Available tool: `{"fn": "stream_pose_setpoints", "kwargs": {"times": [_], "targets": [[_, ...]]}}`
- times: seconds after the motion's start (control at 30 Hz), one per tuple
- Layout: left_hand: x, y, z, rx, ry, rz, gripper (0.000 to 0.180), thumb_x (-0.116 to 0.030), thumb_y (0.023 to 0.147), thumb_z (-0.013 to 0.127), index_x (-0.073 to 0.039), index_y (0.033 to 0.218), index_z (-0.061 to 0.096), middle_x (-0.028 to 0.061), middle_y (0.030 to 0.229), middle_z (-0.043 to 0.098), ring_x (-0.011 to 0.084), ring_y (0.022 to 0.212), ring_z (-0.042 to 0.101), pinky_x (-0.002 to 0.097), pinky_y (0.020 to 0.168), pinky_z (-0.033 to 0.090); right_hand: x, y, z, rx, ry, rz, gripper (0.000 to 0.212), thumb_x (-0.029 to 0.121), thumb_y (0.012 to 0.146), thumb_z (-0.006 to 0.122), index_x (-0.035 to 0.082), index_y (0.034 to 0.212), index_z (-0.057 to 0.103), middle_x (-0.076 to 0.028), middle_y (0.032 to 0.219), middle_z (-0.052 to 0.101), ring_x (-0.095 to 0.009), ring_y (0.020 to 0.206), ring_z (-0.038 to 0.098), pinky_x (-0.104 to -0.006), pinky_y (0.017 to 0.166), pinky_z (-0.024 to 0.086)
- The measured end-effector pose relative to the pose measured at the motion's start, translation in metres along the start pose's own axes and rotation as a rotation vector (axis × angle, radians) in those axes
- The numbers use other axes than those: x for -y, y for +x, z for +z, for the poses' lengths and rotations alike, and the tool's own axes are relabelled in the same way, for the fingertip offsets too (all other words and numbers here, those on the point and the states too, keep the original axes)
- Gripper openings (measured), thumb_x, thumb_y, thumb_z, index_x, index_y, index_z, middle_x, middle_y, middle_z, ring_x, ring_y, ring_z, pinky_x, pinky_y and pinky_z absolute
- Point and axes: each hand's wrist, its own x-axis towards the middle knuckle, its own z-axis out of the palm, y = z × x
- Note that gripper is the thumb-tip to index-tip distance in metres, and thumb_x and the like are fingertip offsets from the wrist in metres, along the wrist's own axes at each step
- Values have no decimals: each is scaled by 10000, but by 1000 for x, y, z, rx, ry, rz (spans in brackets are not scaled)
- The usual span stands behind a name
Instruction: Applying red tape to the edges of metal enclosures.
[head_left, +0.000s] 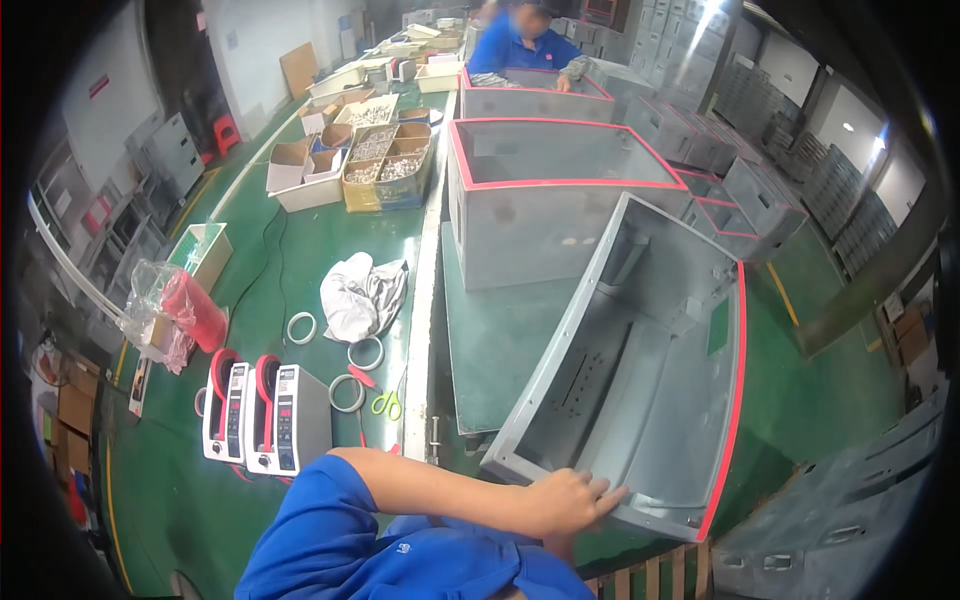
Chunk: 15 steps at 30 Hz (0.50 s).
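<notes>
From the head view, we had our left hand (565, 500) at the near corner of the tilted grey box (557, 345). The fingers were partly bent, somewhere between flat and a fist, lying over the box's near rim with the tips pointing toward its inside. We couldn't see the thumb or palm, so honestly no way to tell if it really gripped that rim or just rested there. The back of the hand faced up. Our left forearm (430, 490) came across from the left of the box, pretty much sideways, out of a blue sleeve (310, 510). A bit of skin showed just below that hand, but we couldn't make out the right hand or what it was up to.

The box leaned with its open side toward us, a red strip (741, 370) down its right edge. Just beyond it we saw a second grey box (540, 240) with a red rim. Left of the tilted one, on the green table (350, 230), were two white machines (290, 420) with red rolls, plus a whitish cloth (360, 300). Well beyond it, a co-worker (515, 50) in blue leaned over another box (535, 102).
</notes>
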Motion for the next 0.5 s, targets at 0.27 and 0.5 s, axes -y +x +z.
{"fn": "stream_pose_setpoints", "kwargs": {"times": [0.27,0.5], "targets": [[176,50,-91,-17,-142,139,668,-76,695,642,-54,1307,375,183,1348,354,309,1245,355,378,972,379,27,0,-22,-81,-327,-108,376,140,858,526,-48,1178,471,-141,1117,552,-220,975,563,-370,840,455],[225,141,-58,101,337,392,923,-289,569,779,-131,1353,319,125,1317,407,311,1285,291,439,1076,220,75,32,-21,-158,-299,-16,360,144,853,524,-45,1157,484,-138,1095,557,-219,959,564,-368,826,458]]}}
